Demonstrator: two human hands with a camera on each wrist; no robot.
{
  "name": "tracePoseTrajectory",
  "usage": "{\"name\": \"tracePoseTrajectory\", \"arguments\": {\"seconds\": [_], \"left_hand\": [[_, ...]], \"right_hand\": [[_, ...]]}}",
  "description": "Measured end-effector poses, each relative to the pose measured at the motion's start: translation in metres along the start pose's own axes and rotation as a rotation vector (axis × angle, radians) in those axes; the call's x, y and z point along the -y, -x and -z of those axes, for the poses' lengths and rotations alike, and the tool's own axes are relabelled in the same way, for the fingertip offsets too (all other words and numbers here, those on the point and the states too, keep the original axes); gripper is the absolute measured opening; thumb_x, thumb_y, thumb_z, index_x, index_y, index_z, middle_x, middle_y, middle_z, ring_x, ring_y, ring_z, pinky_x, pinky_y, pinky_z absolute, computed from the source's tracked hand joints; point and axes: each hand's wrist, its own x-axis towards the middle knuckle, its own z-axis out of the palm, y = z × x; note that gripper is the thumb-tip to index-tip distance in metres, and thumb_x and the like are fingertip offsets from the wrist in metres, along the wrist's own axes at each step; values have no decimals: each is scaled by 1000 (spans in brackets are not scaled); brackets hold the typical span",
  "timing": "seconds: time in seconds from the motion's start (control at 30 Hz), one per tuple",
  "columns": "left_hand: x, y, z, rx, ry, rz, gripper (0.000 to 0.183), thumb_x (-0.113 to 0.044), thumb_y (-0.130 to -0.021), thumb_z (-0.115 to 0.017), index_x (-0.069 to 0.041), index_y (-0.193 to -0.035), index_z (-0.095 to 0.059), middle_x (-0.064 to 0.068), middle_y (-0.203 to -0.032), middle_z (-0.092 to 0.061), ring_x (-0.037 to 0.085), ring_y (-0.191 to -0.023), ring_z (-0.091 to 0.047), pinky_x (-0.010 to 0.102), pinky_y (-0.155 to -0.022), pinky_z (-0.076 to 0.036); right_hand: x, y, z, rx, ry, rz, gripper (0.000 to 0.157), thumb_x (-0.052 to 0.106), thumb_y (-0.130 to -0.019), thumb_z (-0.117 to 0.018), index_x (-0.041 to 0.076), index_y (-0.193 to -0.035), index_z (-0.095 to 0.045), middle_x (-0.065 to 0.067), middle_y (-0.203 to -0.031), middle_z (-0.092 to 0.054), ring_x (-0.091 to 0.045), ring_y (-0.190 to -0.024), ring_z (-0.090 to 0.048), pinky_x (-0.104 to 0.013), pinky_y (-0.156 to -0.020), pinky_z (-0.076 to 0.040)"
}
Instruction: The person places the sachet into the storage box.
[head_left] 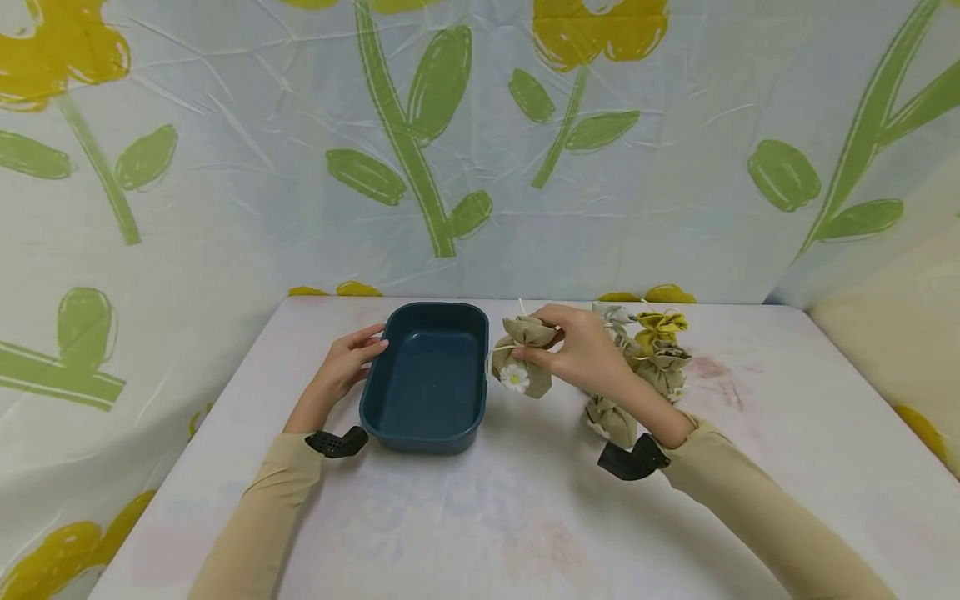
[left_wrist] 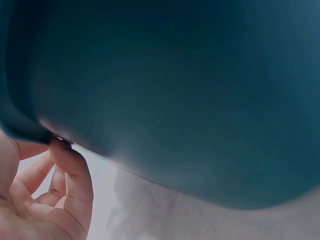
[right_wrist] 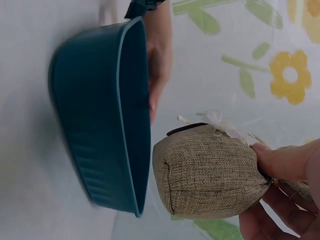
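A dark blue rectangular basin stands on the table, its inside bare. My left hand holds its left rim, thumb at the edge; in the left wrist view curled fingers meet the basin's wall. Just right of the basin, my right hand pinches a small beige burlap drawstring pouch by its gathered neck. A white daisy decorates the pouch's front. In the right wrist view the pouch hangs off the table beside the basin, its filled end toward the rim.
Right of the basin, partly behind my right hand, sit several more pouches: a mustard yellow one, a pale grey one and beige ones. A flower-printed cloth hangs behind the white table.
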Motion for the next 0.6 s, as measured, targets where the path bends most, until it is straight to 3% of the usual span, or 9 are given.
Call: {"name": "tracePoseTrajectory", "arguments": {"seconds": [0.17,0.3,0.5,0.6], "left_hand": [[3,1,-3,-5,8,-15,54,-27,-96,-60,-18,-146,-43,3,-123,-50,10,-97,-55,23,-74,-46],[4,2,-5,-4,12,-21,53,-26,-96,-59,-18,-146,-43,2,-120,-50,9,-95,-54,24,-75,-45],[1,9,-7,-3,27,-11,54,-23,-98,-56,-18,-148,-39,9,-135,-46,15,-110,-52,39,-94,-43],[2,9,-8,-7,28,-9,54,-23,-98,-56,-17,-149,-39,11,-138,-44,18,-113,-51,42,-98,-40]], "right_hand": [[3,-7,-8,19,-43,15,20,17,-75,-83,10,-82,-64,-4,-70,-54,-10,-69,-55,-27,-67,-54],[7,-13,-13,43,-71,19,19,15,-76,-82,9,-86,-67,-3,-76,-60,-13,-72,-60,-33,-68,-55],[12,-25,-19,69,-77,61,17,16,-77,-81,9,-83,-66,-2,-74,-59,-12,-71,-58,-29,-67,-54],[14,-32,-21,83,-87,76,18,16,-77,-81,9,-81,-65,-3,-72,-57,-13,-70,-56,-26,-66,-53]]}}
